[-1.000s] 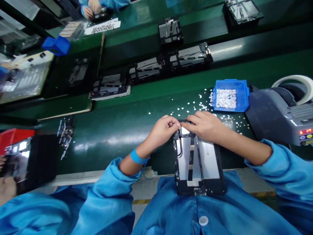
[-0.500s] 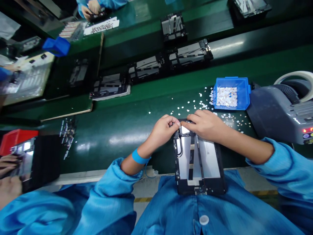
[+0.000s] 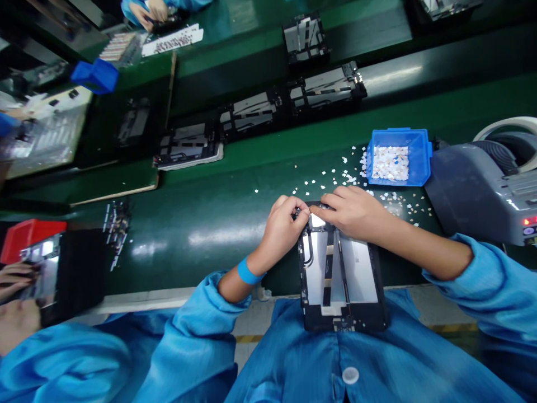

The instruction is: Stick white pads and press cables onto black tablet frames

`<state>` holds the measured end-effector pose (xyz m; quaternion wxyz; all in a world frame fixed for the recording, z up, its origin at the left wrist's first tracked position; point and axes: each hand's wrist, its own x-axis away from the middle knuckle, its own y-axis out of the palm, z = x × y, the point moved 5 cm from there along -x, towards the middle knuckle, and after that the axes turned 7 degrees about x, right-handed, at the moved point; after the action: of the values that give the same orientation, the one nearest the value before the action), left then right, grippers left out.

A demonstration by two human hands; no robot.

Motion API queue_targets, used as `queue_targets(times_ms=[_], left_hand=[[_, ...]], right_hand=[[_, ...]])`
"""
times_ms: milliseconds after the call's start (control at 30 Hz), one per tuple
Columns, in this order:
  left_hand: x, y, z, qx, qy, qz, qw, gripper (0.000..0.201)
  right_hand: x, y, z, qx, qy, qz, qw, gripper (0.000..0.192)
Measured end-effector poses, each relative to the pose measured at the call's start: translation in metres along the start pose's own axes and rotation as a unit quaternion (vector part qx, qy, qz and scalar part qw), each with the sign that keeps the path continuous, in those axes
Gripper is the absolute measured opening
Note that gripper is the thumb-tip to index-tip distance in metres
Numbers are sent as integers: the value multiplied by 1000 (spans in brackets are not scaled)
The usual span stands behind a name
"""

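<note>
An opened tablet [image 3: 361, 268], with a black frame, silver inner panels and dark cables, lies in front of me, its near end against my blue coat. My left hand [image 3: 283, 226] is at its top left corner, thumb and forefinger pinched together. Whatever sits between those fingertips is too small to make out. My right hand [image 3: 352, 215] lies over the tablet's top edge, fingers bent onto it, with the forefinger reaching to the left fingertips. A blue wristband [image 3: 249, 272] circles my left wrist.
Beyond my right hand stands a blue bin [image 3: 423, 162] of small white pieces, with more scattered nearby. A grey tape dispenser [image 3: 465, 173] is at the right. Several opened tablets [image 3: 251, 115] line the green bench. Another person's hands [image 3: 19, 296] work at left, near a red bin [image 3: 31, 232].
My left wrist has shifted slightly right and its fingers have curled more at the tablet's corner. The right hand and tablet hold nearly still. The view has tilted a little.
</note>
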<state>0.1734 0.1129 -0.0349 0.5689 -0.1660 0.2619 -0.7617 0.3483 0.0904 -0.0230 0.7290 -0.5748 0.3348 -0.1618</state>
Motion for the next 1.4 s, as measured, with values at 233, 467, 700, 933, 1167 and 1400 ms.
queue_targets(times_ms=[233,467,700,933,1167,1400], left_hand=[[-6,1,-11,83,-70,6,994,23],[-15,5,-17,188,-164,-41,968,23],[-17,9,-20,179,-164,-43,969,18],[-7,1,-9,21,-41,-13,999,29],[33,-13,-15,20,-54,28,998,45],[128,10,-4,62,-63,-110,990,64]], right_hand=[[2,0,1,-12,2,7,1000,30],[3,0,0,-17,3,9,1000,30],[5,0,1,-10,10,13,1000,30],[2,3,2,-20,15,19,1000,30],[42,-26,17,-86,173,74,978,33],[124,-54,-37,-241,336,-127,902,40]])
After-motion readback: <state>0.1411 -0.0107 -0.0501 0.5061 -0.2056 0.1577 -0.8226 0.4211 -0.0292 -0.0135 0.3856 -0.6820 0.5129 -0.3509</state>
